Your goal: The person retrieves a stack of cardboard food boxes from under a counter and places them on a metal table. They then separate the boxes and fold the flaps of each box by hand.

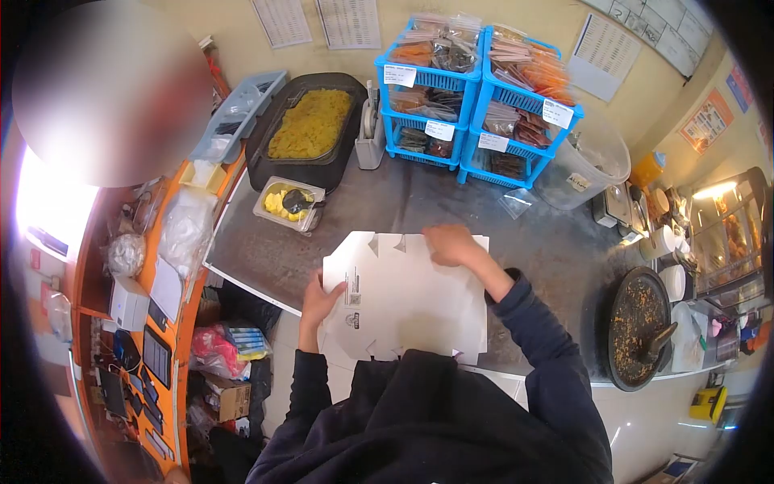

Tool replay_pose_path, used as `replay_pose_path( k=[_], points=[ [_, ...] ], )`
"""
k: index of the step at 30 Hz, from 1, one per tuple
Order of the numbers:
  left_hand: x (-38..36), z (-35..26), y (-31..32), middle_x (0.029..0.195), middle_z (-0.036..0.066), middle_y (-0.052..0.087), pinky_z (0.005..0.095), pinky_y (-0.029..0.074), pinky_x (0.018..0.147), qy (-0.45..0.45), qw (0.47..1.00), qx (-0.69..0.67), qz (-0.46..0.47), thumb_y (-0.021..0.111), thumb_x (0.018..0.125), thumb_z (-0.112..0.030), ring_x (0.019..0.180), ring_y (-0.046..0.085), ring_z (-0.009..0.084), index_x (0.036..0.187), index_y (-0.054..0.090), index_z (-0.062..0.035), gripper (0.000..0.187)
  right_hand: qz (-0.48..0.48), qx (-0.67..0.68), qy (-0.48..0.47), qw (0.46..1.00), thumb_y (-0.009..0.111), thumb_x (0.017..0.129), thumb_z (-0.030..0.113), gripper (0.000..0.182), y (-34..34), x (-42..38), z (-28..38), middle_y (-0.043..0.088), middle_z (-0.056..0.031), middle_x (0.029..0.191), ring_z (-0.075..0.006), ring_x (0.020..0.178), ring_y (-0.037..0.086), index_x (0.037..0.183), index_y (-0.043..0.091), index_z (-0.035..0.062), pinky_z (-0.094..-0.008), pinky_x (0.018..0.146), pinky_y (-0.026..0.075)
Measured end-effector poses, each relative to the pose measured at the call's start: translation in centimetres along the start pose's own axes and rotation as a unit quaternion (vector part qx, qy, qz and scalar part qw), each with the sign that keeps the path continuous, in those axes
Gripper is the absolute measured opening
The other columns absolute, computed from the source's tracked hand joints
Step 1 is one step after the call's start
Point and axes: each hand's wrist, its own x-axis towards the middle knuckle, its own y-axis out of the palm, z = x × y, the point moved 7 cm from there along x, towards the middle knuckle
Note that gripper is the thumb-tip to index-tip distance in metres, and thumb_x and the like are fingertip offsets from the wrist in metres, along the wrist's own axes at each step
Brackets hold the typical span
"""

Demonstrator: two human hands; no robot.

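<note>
A flat white cardboard box blank (419, 302), with slotted flaps and dark print on its left part, lies across the front of the dark worktop. My left hand (321, 298) grips its left edge, thumb on top and the other fingers partly hidden beneath. At the far edge, my right hand (451, 244) has its fingers bent over the cardboard, close to a cut flap; the fingertips are hard to see. The near edge of the blank meets my dark clothing.
Beyond the cardboard are a clear tub with yellow pieces (289, 203), a black tray of yellow food (310, 125) and blue stacked baskets (431, 81) of bagged goods. A round dark pan (637, 323) stands right. An orange shelf (173, 355) and a blurred person are left.
</note>
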Motion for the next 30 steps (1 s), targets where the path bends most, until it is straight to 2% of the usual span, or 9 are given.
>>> replay_pose_path(
  k=[2,4,7,11,16,19,26,29,30],
  points=[
    [-1.3,-8.9,0.0,0.131,0.014,0.056,0.0474,0.035,0.103,0.109,0.936,0.298,-0.15,0.075,0.079,-0.014,0.124,0.05,0.0305,0.134,0.05,-0.0076,0.061,-0.041,-0.059,0.023,0.997,0.067,0.077,0.011,0.035,0.9,-0.6,1.2,0.068,-0.0157,0.103,-0.031,0.097,0.067,0.11,0.06,0.0011,-0.0427,0.077,0.055],
    [-0.5,-15.4,3.8,0.136,0.015,0.049,0.0507,0.023,0.108,0.257,0.95,0.175,-0.027,0.076,0.073,-0.013,0.132,0.04,0.0326,0.137,0.047,-0.0136,0.07,-0.084,-0.091,0.026,0.992,0.067,0.074,0.006,0.029,1.4,-1.5,2.8,0.066,-0.0133,0.099,-0.0264,0.096,0.066,0.101,0.059,0.0012,-0.037,0.073,0.056],
    [0.1,-17.2,13.0,0.126,0.011,0.057,0.0459,0.026,0.105,0.367,0.882,0.29,0.051,0.073,0.076,-0.016,0.123,0.05,0.0229,0.131,0.05,-0.0089,0.06,-0.175,-0.098,0.016,0.979,0.068,0.07,0.004,0.026,2.0,-2.7,2.9,0.064,-0.0095,0.091,-0.0218,0.089,0.066,0.095,0.058,0.003,-0.0317,0.063,0.055],
    [0.5,-15.7,16.5,0.091,0.007,0.058,0.0401,0.036,0.096,0.358,0.867,0.346,0.024,0.061,0.08,-0.013,0.093,0.058,0.0222,0.112,0.06,-0.0051,0.033,-0.209,-0.096,0.048,0.972,0.068,0.067,0.004,0.027,3.4,-4.6,3.3,0.061,-0.0056,0.088,-0.02,0.081,0.062,0.092,0.057,0.0048,-0.029,0.06,0.054],
    [-2.0,-13.8,16.9,0.088,0.006,0.056,0.0395,0.04,0.088,0.387,0.86,0.332,-0.026,0.063,0.076,-0.015,0.088,0.057,0.0225,0.11,0.062,-0.0034,0.036,-0.337,-0.011,0.055,0.94,0.06,0.078,0.008,0.035,6.8,-6.8,3.9,0.061,-0.0131,0.11,-0.0294,0.104,0.061,0.111,0.059,-0.0001,-0.0366,0.089,0.052],
    [-4.0,-13.4,16.5,0.093,0.007,0.059,0.0397,0.04,0.085,0.382,0.878,0.288,-0.034,0.065,0.07,-0.018,0.089,0.057,0.0242,0.113,0.062,-0.0012,0.046,-0.401,0.021,0.018,0.916,0.061,0.078,0.005,0.044,7.5,-9.1,4.6,0.063,-0.0139,0.112,-0.0302,0.103,0.064,0.121,0.057,-0.0018,-0.0388,0.09,0.053],
    [0.0,-14.5,14.0,0.118,0.015,0.06,0.0479,0.036,0.095,0.251,0.902,0.26,0.236,0.065,0.067,-0.018,0.106,0.059,0.0287,0.126,0.058,-0.0017,0.062,-0.28,0.163,0.086,0.942,0.058,0.075,-0.002,0.042,4.6,-7.7,3.2,0.065,-0.0184,0.103,-0.0344,0.098,0.064,0.116,0.063,0.0024,-0.045,0.087,0.051],
    [3.1,-15.2,12.1,0.119,0.014,0.062,0.053,0.033,0.099,0.416,0.841,0.335,0.083,0.072,0.069,-0.018,0.112,0.058,0.0319,0.129,0.057,-0.0078,0.062,-0.155,0.093,0.061,0.982,0.059,0.071,-0.002,0.036,4.2,-4.0,1.0,0.066,-0.0175,0.097,-0.0346,0.095,0.064,0.106,0.065,0.0035,-0.0448,0.081,0.051],
    [4.7,-14.1,12.3,0.117,0.014,0.062,0.0527,0.032,0.1,0.391,0.845,0.347,0.115,0.073,0.069,-0.018,0.112,0.057,0.0321,0.126,0.058,-0.0074,0.059,-0.118,0.088,0.052,0.988,0.061,0.071,-0.001,0.032,3.7,-3.1,0.5,0.066,-0.0167,0.097,-0.0343,0.095,0.063,0.102,0.064,0.0031,-0.0443,0.08,0.05]
  ],
)
